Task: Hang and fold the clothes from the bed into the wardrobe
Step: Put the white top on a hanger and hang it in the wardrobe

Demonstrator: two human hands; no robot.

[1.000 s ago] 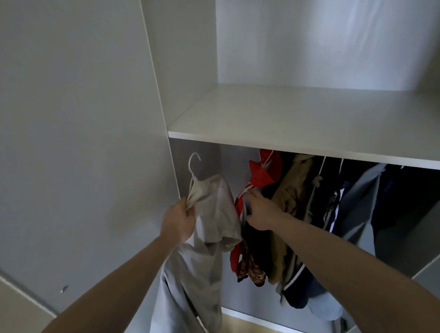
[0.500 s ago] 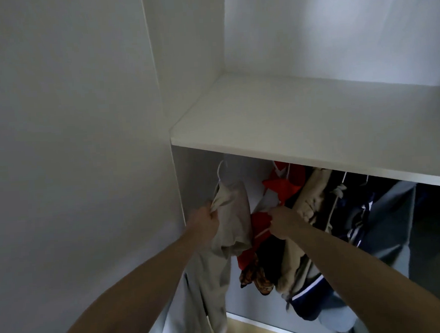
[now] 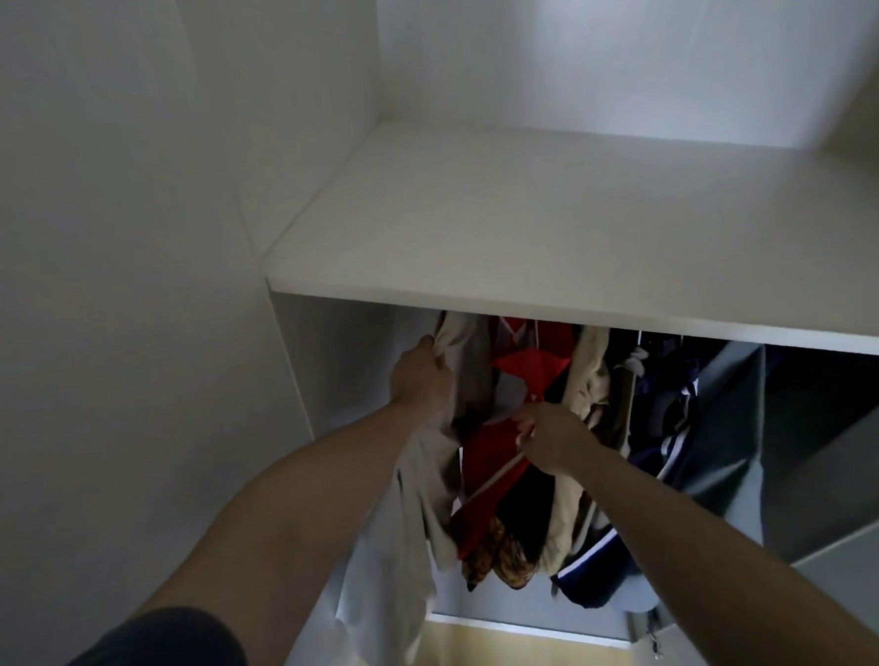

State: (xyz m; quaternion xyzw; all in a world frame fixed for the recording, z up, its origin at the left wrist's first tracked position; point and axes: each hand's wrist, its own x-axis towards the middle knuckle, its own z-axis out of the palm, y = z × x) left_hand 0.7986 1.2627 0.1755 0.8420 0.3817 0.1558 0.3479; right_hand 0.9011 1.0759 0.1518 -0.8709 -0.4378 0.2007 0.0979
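I'm looking up into the wardrobe (image 3: pixel 335 349) from below the white shelf (image 3: pixel 549 233), both arms reaching in under it. My left hand (image 3: pixel 419 377) is gripping the top edge of a beige garment (image 3: pixel 413 519), fingers curled tight round the fabric up near the shelf's underside, at the far left of the hanging space, just beside the wardrobe's side wall. The garment is hanging down past my left forearm, its lower end dangling in front of the light wood floor (image 3: pixel 498 658). Can't see its hanger or the rail; both are hiding behind the shelf edge, so can't tell if it's hooked on.

My right hand (image 3: pixel 546 437) is pinching a red garment w/ white stripe (image 3: pixel 492 463), thumb & fingers closed on the cloth, touching the beige one's right side. That red piece is hanging directly next to the beige garment, w/ a patterned brown-yellow item (image 3: pixel 502 555) showing below it. To the right I'm seeing more hung clothes packed close: a tan piece (image 3: pixel 589 375), then a navy one w/ white trim (image 3: pixel 679 411), and a grey one (image 3: pixel 736 417) furthest right. Navy fabric w/ a white stripe (image 3: pixel 590 565) is sagging under my right forearm.

A dark sleeve (image 3: pixel 154 664) is showing at bottom left. Lighting inside is dim, so finer detail on the dark clothes is lost.
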